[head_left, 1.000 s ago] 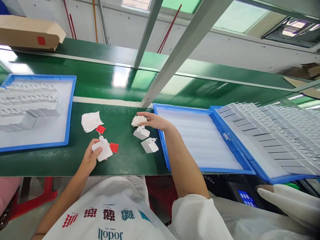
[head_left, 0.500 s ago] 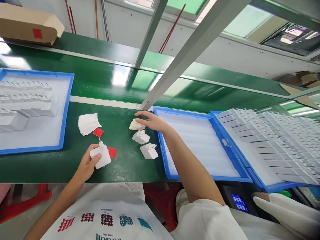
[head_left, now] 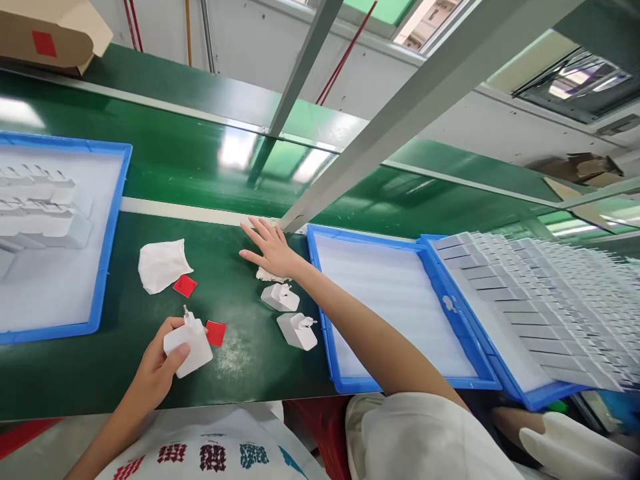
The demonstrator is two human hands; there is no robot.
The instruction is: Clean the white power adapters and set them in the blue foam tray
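Observation:
My left hand (head_left: 159,365) grips a white plug-in power adapter (head_left: 193,350), its pins pointing up and away from me. Above a crumpled off-white wad (head_left: 270,275) my right hand (head_left: 273,252) is spread, fingers apart, partly covering it; whether the palm touches it I cannot tell. Two more white adapters, an upper one (head_left: 280,297) and a lower one (head_left: 297,331), lie below the wad. A red square (head_left: 185,286) sits by a white cloth (head_left: 163,265), and another red square (head_left: 216,333) is just right of the held adapter.
At the left stands a blue-rimmed tray (head_left: 107,253) with rows of white adapters. A second blue tray (head_left: 400,307) at the right shows only its white lining; beyond it, another tray (head_left: 543,400) carries dense adapter rows. A slanting metal post (head_left: 360,160) rises behind my right hand.
My right hand has opened wide and shifted slightly left over the wad. The left hand still holds the adapter. White powdery specks now show on the table, and the view has tilted.

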